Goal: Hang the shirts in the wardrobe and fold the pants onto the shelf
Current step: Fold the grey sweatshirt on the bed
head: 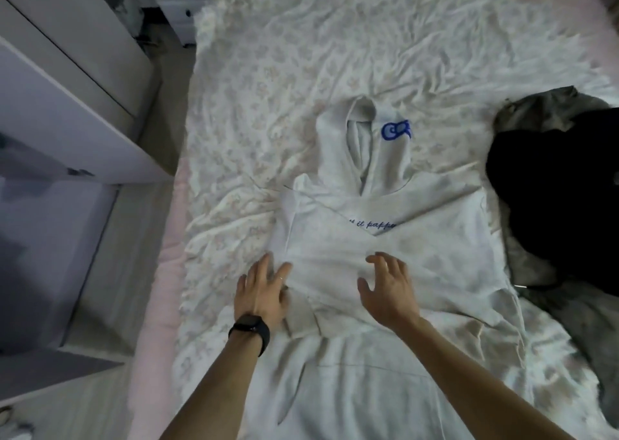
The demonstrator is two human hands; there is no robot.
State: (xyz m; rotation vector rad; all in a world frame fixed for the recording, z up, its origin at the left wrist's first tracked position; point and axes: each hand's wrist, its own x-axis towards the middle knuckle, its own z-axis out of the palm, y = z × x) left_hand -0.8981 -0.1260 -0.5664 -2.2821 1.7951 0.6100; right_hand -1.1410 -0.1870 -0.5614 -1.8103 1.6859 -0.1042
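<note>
Gripped nothing with either hand. Laid the left hand (263,292), black watch (251,330) at its wrist, flat with fingers straight and spread on the left edge of the white hoodie (418,255), lower centre of the frame, probably to pin the cloth against the crumpled sheet. Held the right hand (385,285) just to the right, fingers apart and loosely bent over a sleeve folded across the chest. Could not tell whether those fingertips touched the fabric or hovered above it.

Found the hoodie face up on the bed (301,54), hood (368,144) pointing toward the upper centre and hem toward the bottom edge. Judged the sleeve to be drawn in so the garment could be handled as one compact piece. Saw no hanger anywhere, so judged the hanging step not yet begun.

Noted a black garment (552,205) heaped on a grey one (549,104) at the right edge, just beside the hoodie's shoulder, seemingly set aside for later. Noted white furniture (67,104) at the upper left, across a strip of floor from the bed. Could not say whether it was the wardrobe. Judged the next move to call for a firm hold at both shoulders, since a loose sleeve would likely fall open on lifting.
</note>
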